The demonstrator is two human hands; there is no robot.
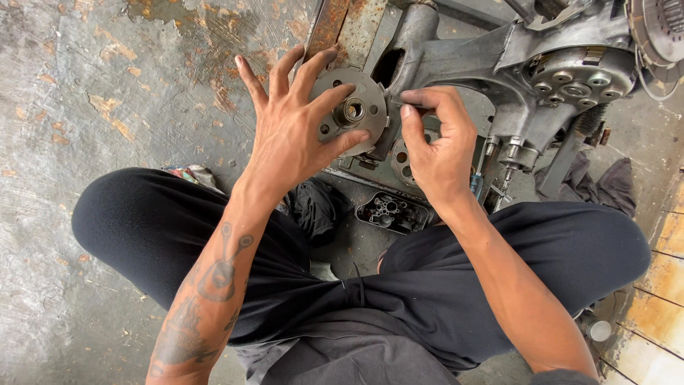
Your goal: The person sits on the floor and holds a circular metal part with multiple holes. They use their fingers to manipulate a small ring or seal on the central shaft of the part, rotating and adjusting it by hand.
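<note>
- Fingers [285, 71] of the left hand [288, 132] spread wide behind a round grey metal disc [350, 110], thumb pressed on its lower rim — the disc has a raised central hub and small holes around it.
- Right hand [438, 146] sits just right of the disc, its fingers [420, 96] pressed together, pinching a thin metal tool [394, 102] whose tip touches the disc's right edge.
- Beyond the disc, upper right, lies a large bare aluminium engine casing [499, 64].
- Below the disc, on the concrete floor [107, 93]: a small dark metal part [392, 212] and a dark rag [313, 207], between the person's black-trousered knees.
</note>
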